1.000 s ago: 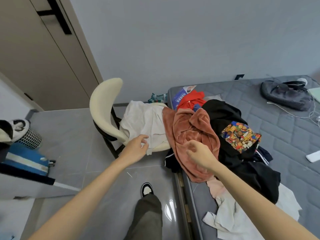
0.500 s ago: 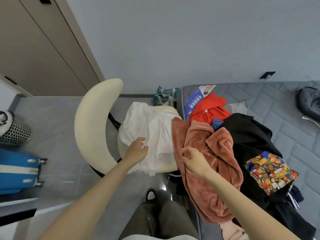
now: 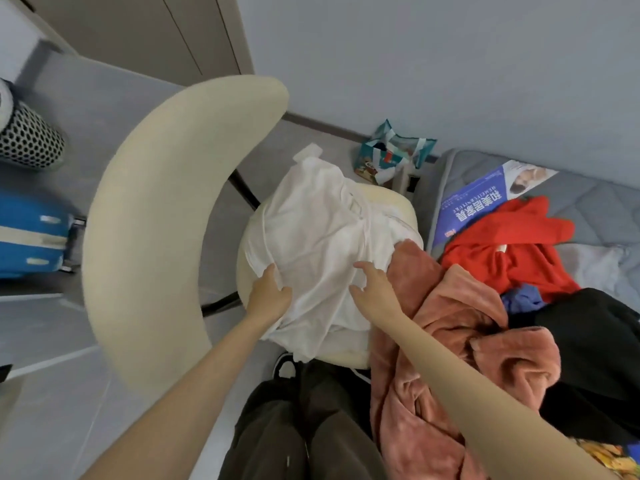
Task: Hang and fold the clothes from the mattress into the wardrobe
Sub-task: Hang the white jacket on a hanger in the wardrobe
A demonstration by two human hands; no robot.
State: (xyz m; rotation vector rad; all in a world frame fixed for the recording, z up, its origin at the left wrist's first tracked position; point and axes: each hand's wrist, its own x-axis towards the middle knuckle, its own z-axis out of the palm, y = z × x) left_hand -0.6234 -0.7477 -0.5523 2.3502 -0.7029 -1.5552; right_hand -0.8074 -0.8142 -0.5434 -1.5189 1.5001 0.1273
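Garment (image 3: 322, 237) pinched in left grip (image 3: 268, 299), right grip (image 3: 372, 289) flat on it

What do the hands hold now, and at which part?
The left hand appears to grip the white garment at its near left edge. The right hand only rests on it with spread fingers, gripping nothing.

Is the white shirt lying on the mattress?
No, the white shirt lies draped over the seat of the cream chair, beside the mattress.

The right hand (image 3: 372, 289) has left the pink fleece (image 3: 450, 341) for the white garment (image 3: 311, 237).
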